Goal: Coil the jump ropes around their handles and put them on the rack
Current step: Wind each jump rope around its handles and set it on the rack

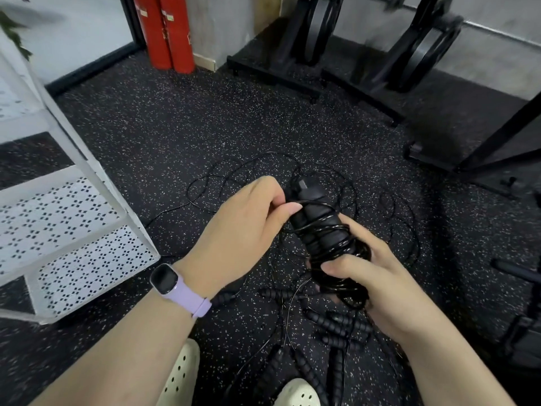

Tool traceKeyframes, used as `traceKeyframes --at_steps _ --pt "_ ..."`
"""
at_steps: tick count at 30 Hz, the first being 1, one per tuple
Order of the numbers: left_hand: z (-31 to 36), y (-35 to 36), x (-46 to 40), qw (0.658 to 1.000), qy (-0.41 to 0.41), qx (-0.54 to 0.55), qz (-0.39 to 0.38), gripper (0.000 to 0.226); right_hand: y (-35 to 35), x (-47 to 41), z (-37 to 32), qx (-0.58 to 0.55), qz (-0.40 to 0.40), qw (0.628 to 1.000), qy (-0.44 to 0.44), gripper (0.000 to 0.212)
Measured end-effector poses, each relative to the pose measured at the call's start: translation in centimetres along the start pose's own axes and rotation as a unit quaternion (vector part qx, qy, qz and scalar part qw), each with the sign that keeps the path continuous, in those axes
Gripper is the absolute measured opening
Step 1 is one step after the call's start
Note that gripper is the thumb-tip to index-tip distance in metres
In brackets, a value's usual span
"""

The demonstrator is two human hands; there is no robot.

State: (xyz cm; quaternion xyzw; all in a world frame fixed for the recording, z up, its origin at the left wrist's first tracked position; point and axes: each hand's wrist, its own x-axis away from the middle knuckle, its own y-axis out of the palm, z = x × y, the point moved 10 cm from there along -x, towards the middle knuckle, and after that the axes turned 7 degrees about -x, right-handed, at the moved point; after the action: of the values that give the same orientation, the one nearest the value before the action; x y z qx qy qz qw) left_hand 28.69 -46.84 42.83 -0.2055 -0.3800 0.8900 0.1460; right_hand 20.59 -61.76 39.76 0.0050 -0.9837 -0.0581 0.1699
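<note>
My right hand point(377, 276) grips the lower end of a pair of black jump rope handles point(319, 221), held upright and tilted left, with thin black cord wound around them in many turns. My left hand point(243, 224) pinches the cord against the upper part of the handles with thumb and fingers. Loose cord point(234, 174) from the ropes lies in loops on the floor behind my hands. Several more ribbed black handles point(336, 320) lie tangled on the floor below my hands. The white perforated metal rack point(73, 227) stands at the left.
Speckled black rubber floor all around. Two red cylinders point(167, 30) stand at the back wall. Black weight-plate stands point(319, 45) line the back right, and a black frame point(497, 148) sits at the right. My two pale clogs point(181, 376) show at the bottom.
</note>
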Motion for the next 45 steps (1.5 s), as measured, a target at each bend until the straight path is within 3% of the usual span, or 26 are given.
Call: traceKeyframes --at_steps 4,7,10,13,18,21,26,32,41,45 --pt "0.1 0.3 0.2 0.998 0.007 0.059 -0.028 0.024 0.4 -0.3 0.2 -0.017 -0.038 0.999 0.002 0.068" --pt "-0.1 0.6 0.3 0.991 0.008 0.126 -0.052 0.035 0.5 -0.2 0.3 -0.035 -0.044 0.998 0.004 0.069" --pt "-0.2 1.0 0.6 0.991 -0.001 0.115 -0.068 0.036 1.0 -0.1 0.4 -0.055 -0.046 0.997 0.008 0.068" --pt "0.1 0.8 0.7 0.991 -0.014 0.125 -0.037 0.037 1.8 -0.2 0.3 -0.073 -0.061 0.995 0.002 0.063" --pt "-0.2 -1.1 0.5 1.0 -0.022 0.011 0.002 0.058 2.6 -0.2 0.5 -0.085 -0.098 0.991 0.026 0.06" --pt "-0.2 -1.4 0.5 1.0 -0.016 -0.013 0.003 0.055 2.0 -0.1 1.2 -0.077 -0.096 0.991 0.052 0.065" --pt "-0.3 -1.6 0.3 0.996 -0.014 0.091 0.005 0.04 1.4 0.1 1.1 -0.037 -0.099 0.994 0.038 0.068" --pt "-0.4 -0.6 0.6 0.968 -0.073 0.231 -0.063 0.03 0.8 0.2 0.4 0.028 -0.096 0.995 0.012 0.065" --pt "-0.4 0.7 0.5 0.919 -0.105 0.363 -0.114 0.033 1.6 0.6 0.4 -0.05 -0.174 0.983 0.035 0.068" --pt "-0.3 0.9 0.7 0.904 -0.103 0.397 -0.117 0.038 2.3 0.9 0.3 -0.095 -0.209 0.973 0.036 0.06"
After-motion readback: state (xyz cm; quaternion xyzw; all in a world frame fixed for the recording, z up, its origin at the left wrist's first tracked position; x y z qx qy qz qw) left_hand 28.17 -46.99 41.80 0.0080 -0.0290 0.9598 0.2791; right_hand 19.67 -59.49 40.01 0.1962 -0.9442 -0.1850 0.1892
